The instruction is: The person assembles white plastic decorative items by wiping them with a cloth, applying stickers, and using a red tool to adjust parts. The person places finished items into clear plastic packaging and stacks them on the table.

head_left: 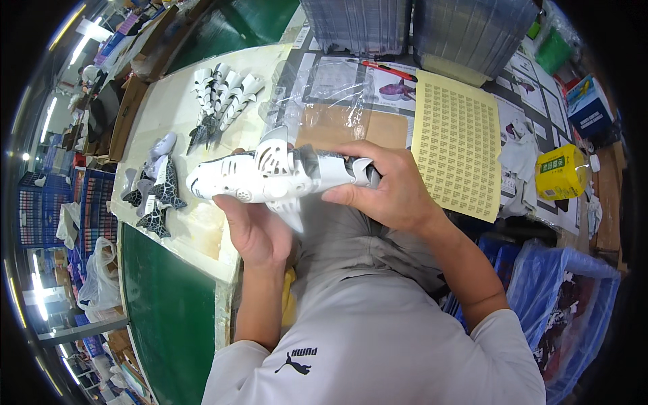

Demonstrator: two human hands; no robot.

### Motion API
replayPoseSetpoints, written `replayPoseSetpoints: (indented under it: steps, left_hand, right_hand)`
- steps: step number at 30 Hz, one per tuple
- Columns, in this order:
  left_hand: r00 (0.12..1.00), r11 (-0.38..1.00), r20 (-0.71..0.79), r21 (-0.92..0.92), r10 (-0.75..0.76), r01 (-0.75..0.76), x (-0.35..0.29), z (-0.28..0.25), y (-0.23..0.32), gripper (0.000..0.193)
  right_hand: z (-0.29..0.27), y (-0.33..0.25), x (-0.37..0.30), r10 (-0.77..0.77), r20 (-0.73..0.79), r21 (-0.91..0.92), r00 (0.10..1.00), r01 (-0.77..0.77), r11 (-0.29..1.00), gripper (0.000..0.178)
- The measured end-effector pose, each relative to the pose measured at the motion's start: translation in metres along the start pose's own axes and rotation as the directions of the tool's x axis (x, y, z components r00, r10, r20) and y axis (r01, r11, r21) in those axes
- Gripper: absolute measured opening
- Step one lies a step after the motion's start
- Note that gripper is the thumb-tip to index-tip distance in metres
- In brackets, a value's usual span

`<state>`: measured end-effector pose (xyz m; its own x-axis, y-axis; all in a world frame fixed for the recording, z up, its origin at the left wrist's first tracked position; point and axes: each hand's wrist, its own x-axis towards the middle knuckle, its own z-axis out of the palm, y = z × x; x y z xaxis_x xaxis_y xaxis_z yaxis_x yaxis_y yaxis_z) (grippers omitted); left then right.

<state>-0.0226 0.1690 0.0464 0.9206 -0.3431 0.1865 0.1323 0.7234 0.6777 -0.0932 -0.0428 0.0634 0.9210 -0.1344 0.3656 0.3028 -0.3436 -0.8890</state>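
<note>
Two hands (398,185) are holding one white toy body (236,179). At the far side, two grey bins (466,34) are standing; nearer, one red cutter (389,70) and one yellow sheet (459,148) are lying; right, one yellow bottle (561,173) is resting.

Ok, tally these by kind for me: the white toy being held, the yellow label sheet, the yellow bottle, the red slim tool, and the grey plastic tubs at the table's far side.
Held white toy: 1
Yellow label sheet: 1
Yellow bottle: 1
Red slim tool: 1
Grey plastic tubs: 2
Total: 6
</note>
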Motion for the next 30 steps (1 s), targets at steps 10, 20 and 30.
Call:
replayPoseSetpoints:
  steps: [10,20,30]
  left_hand:
    - [0.998,0.996,-0.047,0.083,0.047,-0.043,0.009,-0.012,0.000,0.073]
    - [0.957,0.892,-0.003,0.361,-0.290,0.272,0.018,-0.037,0.039,0.074]
    - [0.904,0.915,0.143,0.056,-0.403,0.400,0.019,-0.027,0.045,0.073]
  right_hand:
    - [0.011,0.003,0.003,0.073,-0.016,0.126,0.997,-0.070,0.990,0.050]
    - [-0.033,0.007,0.013,0.270,0.083,0.239,0.959,-0.282,0.929,0.045]
    - [-0.078,0.022,0.073,0.261,0.095,0.315,0.961,-0.278,0.908,0.042]
